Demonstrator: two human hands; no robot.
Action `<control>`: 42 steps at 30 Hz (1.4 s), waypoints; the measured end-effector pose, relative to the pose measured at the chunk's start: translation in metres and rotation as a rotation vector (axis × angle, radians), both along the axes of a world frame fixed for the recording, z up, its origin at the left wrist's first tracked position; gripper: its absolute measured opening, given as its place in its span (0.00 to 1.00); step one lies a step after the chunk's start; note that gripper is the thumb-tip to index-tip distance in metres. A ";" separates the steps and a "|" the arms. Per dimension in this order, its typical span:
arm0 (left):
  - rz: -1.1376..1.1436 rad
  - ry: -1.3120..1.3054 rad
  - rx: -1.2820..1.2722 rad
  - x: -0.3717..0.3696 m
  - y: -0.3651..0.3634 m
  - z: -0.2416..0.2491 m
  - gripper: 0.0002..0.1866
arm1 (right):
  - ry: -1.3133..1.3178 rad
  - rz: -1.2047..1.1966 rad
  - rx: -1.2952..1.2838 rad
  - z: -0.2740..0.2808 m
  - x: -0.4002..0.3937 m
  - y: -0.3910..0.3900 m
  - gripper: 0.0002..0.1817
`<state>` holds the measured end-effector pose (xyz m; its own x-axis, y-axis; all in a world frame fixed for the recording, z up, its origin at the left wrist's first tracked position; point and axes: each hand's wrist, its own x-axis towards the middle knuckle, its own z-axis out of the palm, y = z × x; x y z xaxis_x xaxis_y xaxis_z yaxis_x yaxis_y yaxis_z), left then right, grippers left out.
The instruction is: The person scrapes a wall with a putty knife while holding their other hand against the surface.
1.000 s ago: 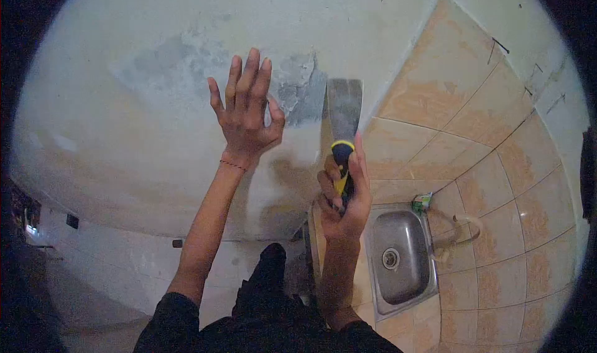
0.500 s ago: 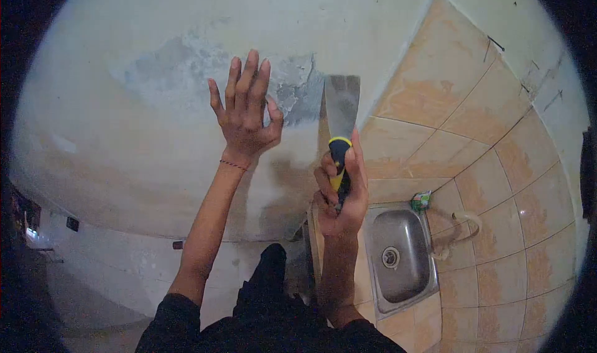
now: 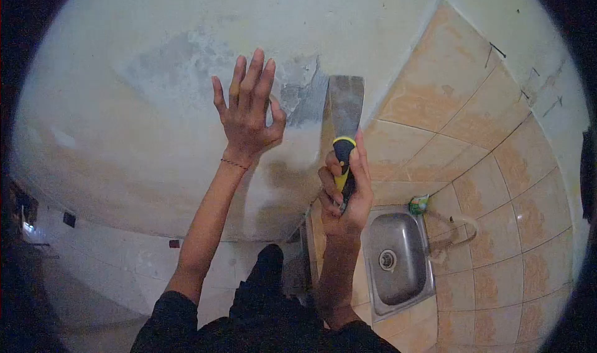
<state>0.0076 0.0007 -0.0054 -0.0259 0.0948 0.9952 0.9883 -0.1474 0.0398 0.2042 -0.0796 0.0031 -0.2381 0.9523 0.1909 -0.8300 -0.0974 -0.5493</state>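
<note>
My left hand (image 3: 249,107) lies with fingers spread against the wall (image 3: 155,148), over a rough grey patch (image 3: 168,61) where the paint is gone. A thin braided cord circles that wrist. In my right hand (image 3: 351,191) is a putty knife (image 3: 346,107), its black and yellow handle wrapped by my fingers. Its wide metal blade points up, just right of the patch's flaking edge (image 3: 305,86), close to the wall.
Below right, a steel sink (image 3: 404,256) is set in a tiled counter (image 3: 407,328), with a green packet (image 3: 418,204) at its corner. Orange-beige tiles (image 3: 491,235) cover the right wall. Nails (image 3: 497,50) stick out above them.
The view has shifted slightly. Both hands keep nearly the same pose, the left spread on the wall and the right gripping the putty knife beside the patch.
</note>
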 end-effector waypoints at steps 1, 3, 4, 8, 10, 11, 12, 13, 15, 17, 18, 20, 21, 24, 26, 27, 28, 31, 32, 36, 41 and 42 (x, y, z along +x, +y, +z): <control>-0.003 -0.003 -0.005 0.000 0.000 0.000 0.37 | -0.014 -0.003 -0.007 -0.001 0.000 -0.001 0.32; -0.003 -0.005 -0.012 0.000 -0.001 0.001 0.37 | -0.043 -0.005 -0.013 -0.002 -0.001 -0.003 0.31; 0.002 -0.003 -0.012 0.000 0.000 0.000 0.37 | -0.052 -0.010 -0.011 -0.002 -0.001 -0.003 0.31; 0.010 -0.001 -0.013 0.000 -0.001 0.001 0.36 | -0.037 -0.009 0.010 -0.003 0.001 0.001 0.32; 0.002 0.007 -0.004 0.000 -0.001 0.001 0.36 | -0.006 -0.002 0.013 -0.005 0.000 0.000 0.33; -0.002 0.010 0.002 0.000 0.000 0.002 0.36 | -0.001 0.001 0.014 -0.007 -0.002 -0.001 0.33; -0.001 0.012 -0.003 0.001 0.000 0.001 0.36 | 0.003 0.006 0.016 -0.008 -0.003 -0.001 0.34; 0.003 0.013 -0.006 0.001 0.000 0.001 0.36 | -0.017 -0.008 0.001 -0.006 -0.002 -0.001 0.34; 0.011 0.012 -0.001 -0.001 0.000 0.001 0.36 | -0.063 -0.034 -0.028 -0.002 0.000 -0.002 0.34; 0.006 0.015 0.001 0.000 0.000 0.001 0.36 | -0.019 -0.003 0.001 -0.001 -0.001 0.001 0.34; 0.002 0.015 -0.001 0.000 0.000 0.001 0.36 | 0.006 0.011 0.014 -0.001 -0.001 0.002 0.34; 0.000 0.014 0.002 0.000 0.000 0.001 0.37 | -0.006 -0.013 0.003 -0.006 -0.001 -0.001 0.34; 0.002 0.016 -0.004 0.000 0.000 0.001 0.37 | -0.013 -0.022 0.001 -0.007 -0.002 -0.002 0.34; 0.008 0.001 -0.011 0.001 -0.001 0.000 0.37 | -0.003 0.011 0.006 -0.007 0.002 0.002 0.33; -0.003 -0.019 -0.029 0.002 -0.003 0.002 0.37 | -0.019 0.025 0.009 -0.004 0.004 0.002 0.31; -0.007 -0.014 -0.018 0.002 -0.002 0.003 0.37 | -0.025 0.032 0.007 -0.003 0.004 0.001 0.30; -0.011 -0.008 -0.009 0.002 -0.002 0.002 0.36 | -0.008 0.027 -0.001 -0.006 0.003 0.003 0.31; -0.011 0.007 -0.009 0.000 -0.003 0.000 0.36 | 0.012 0.019 -0.023 -0.014 -0.002 0.006 0.32; -0.007 0.011 -0.008 -0.001 -0.003 0.000 0.36 | -0.004 0.017 -0.031 -0.012 0.000 0.005 0.32; -0.008 0.021 -0.027 0.001 -0.006 0.002 0.37 | 0.005 0.079 -0.004 -0.003 0.009 0.003 0.31; -0.004 0.011 -0.010 0.000 -0.005 0.003 0.37 | 0.037 0.077 -0.008 -0.004 0.004 0.005 0.30; -0.002 0.011 -0.008 -0.001 -0.004 0.001 0.37 | 0.058 0.087 -0.019 -0.004 0.003 0.006 0.30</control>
